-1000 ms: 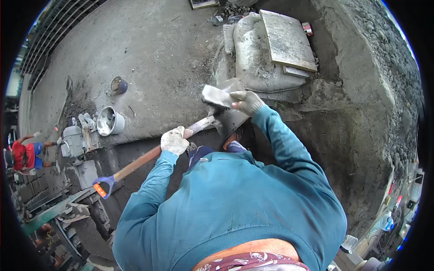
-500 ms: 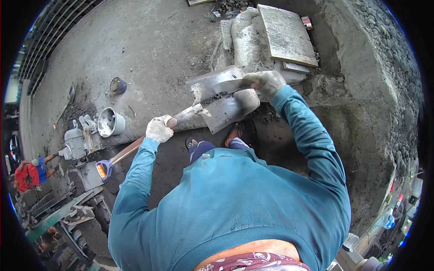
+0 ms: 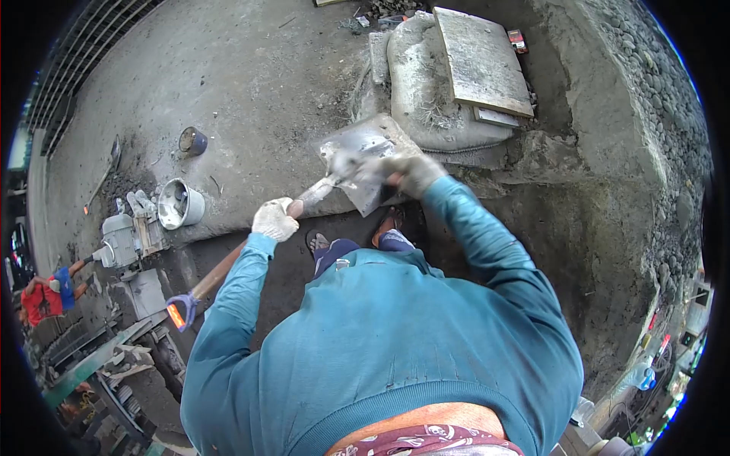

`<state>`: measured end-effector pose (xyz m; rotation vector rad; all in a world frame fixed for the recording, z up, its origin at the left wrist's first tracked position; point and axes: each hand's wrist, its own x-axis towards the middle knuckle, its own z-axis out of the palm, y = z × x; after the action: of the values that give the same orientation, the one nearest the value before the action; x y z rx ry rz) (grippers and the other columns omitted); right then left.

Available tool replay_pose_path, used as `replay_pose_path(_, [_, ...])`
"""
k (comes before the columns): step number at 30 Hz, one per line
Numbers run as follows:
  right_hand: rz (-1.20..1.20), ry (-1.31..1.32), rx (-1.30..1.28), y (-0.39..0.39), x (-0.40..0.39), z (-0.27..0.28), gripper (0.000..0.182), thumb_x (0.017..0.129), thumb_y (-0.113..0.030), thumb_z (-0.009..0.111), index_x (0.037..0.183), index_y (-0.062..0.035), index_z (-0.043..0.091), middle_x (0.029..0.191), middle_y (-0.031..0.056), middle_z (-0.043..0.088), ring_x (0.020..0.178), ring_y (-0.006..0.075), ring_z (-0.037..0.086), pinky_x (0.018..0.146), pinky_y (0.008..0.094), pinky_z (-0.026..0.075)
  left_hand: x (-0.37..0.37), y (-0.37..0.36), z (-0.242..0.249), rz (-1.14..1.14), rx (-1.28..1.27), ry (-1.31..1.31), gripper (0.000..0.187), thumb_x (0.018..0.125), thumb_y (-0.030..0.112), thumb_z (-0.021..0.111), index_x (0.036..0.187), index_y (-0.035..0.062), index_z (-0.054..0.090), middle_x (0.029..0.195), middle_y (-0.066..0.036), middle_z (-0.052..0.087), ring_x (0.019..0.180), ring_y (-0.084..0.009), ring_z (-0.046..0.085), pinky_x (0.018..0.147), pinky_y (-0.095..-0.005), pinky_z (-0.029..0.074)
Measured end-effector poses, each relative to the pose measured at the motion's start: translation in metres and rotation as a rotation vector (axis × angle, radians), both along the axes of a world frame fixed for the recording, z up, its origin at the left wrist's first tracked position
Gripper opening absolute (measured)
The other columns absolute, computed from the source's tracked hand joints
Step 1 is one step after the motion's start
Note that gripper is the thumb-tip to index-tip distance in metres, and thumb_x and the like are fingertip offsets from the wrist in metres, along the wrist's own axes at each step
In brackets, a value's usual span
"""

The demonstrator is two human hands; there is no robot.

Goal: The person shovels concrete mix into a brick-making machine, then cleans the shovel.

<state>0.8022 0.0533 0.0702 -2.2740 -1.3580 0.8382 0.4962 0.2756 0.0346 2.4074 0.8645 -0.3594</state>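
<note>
My gloved left hand (image 3: pixel 274 220) is wrapped round the shaft of a shovel (image 3: pixel 315 191). The shovel slants up to the right, its purple D-shaped grip (image 3: pixel 182 310) low beside my left sleeve. Its broad metal blade is tilted over the ledge edge, with grey dirt on it. Over the blade, my gloved right hand (image 3: pixel 417 176) is closed and smeared by motion. A blurred grey shape reaches from its fingers across the blade; I cannot tell what it is. My feet show just below the blade.
On the concrete ledge (image 3: pixel 258 99) stand a white bucket (image 3: pixel 194 210) and a small dark pot (image 3: pixel 193 141). A full sack (image 3: pixel 433 106) lies under a wooden board (image 3: pixel 487 62). Further left are a grey motor (image 3: pixel 119 239), another shovel (image 3: pixel 114 156) and a person in red (image 3: pixel 42 298).
My right hand has swept left and slightly down across the shovel blade, the blurred shape moving with it. The shovel has shifted slightly, with my left hand still round its shaft.
</note>
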Motion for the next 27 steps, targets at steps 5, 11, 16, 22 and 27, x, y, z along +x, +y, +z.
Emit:
replay_pose_path(5, [-0.584, -0.004, 0.517, -0.018, 0.045, 0.011, 0.036, 0.086, -0.017, 0.072, 0.12, -0.0051, 0.065, 0.098, 0.0108, 0.072, 0.089, 0.0239, 0.067, 0.078, 0.034, 0.053, -0.017, 0.024, -0.038, 0.301, -0.984, 0.048, 0.033, 0.068, 0.014, 0.073, 0.096, 0.0002, 0.066, 0.075, -0.011, 0.065, 0.061, -0.0259, 0.063, 0.055, -0.0402, 0.051])
replay_pose_path(11, [-0.737, 0.54, 0.366, -0.043, 0.011, 0.005, 0.03, 0.091, -0.017, 0.069, 0.116, -0.001, 0.065, 0.089, 0.0066, 0.068, 0.07, 0.0139, 0.061, 0.061, 0.0275, 0.049, -0.006, -0.006, -0.036, 0.615, -1.007, 0.013, 0.026, 0.074, 0.005, 0.077, 0.088, 0.0049, 0.055, 0.065, -0.006, 0.054, 0.044, -0.02, 0.053, 0.042, -0.0393, 0.048])
replay_pose_path(16, [-0.16, -0.008, 0.167, 0.003, 0.018, 0.002, 0.019, 0.086, -0.023, 0.069, 0.104, -0.0181, 0.07, 0.1, 0.0134, 0.07, 0.094, 0.0327, 0.068, 0.081, 0.0407, 0.053, -0.024, -0.014, -0.027, 0.615, -1.22, -0.026, 0.027, 0.07, 0.0, 0.075, 0.088, 0.0024, 0.056, 0.064, -0.009, 0.055, 0.043, -0.0213, 0.053, 0.041, -0.0413, 0.05])
replay_pose_path(22, [0.166, -0.215, -0.117, 0.079, 0.044, 0.058, 0.019, 0.089, -0.025, 0.064, 0.107, -0.0225, 0.071, 0.103, 0.0113, 0.071, 0.097, 0.0309, 0.068, 0.084, 0.0396, 0.053, -0.023, -0.011, 0.003, 0.342, -1.04, 0.022, 0.03, 0.067, 0.001, 0.076, 0.09, 0.0013, 0.056, 0.065, -0.01, 0.056, 0.045, -0.0203, 0.055, 0.039, -0.0369, 0.048])
replay_pose_path(27, [0.22, -0.306, -0.215, 0.101, 0.021, 0.073, 0.021, 0.092, -0.027, 0.062, 0.109, -0.022, 0.071, 0.102, 0.0098, 0.071, 0.094, 0.029, 0.069, 0.083, 0.0383, 0.053, -0.026, 0.001, 0.021, 0.332, -0.92, 0.074, 0.029, 0.066, 0.0, 0.075, 0.089, 0.0001, 0.057, 0.065, -0.008, 0.056, 0.046, -0.0189, 0.054, 0.039, -0.0367, 0.045])
